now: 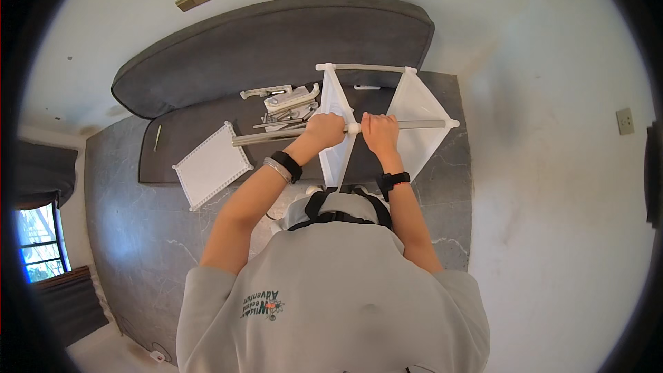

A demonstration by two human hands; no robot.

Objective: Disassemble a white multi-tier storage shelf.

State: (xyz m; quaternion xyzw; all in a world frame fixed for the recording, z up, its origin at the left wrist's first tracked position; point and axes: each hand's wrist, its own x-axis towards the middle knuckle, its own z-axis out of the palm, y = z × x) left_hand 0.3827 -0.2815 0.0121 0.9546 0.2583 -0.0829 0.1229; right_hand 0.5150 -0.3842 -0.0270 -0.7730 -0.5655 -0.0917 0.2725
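Observation:
A partly assembled rack stands in front of me, made of two white panels joined by metal poles. Its left panel and right panel are both seen nearly edge-on. At a white corner joint of the left panel, my left hand is closed round a metal pole just left of the joint. Right of that joint, my right hand wraps round the pole that runs to the right panel. The far pole links the panels along the back.
A grey sofa lies beyond. On its seat are several white and metal parts, a small white piece and a thin stick. Loose metal poles extend left of my left hand. Another white panel overhangs the sofa's front edge.

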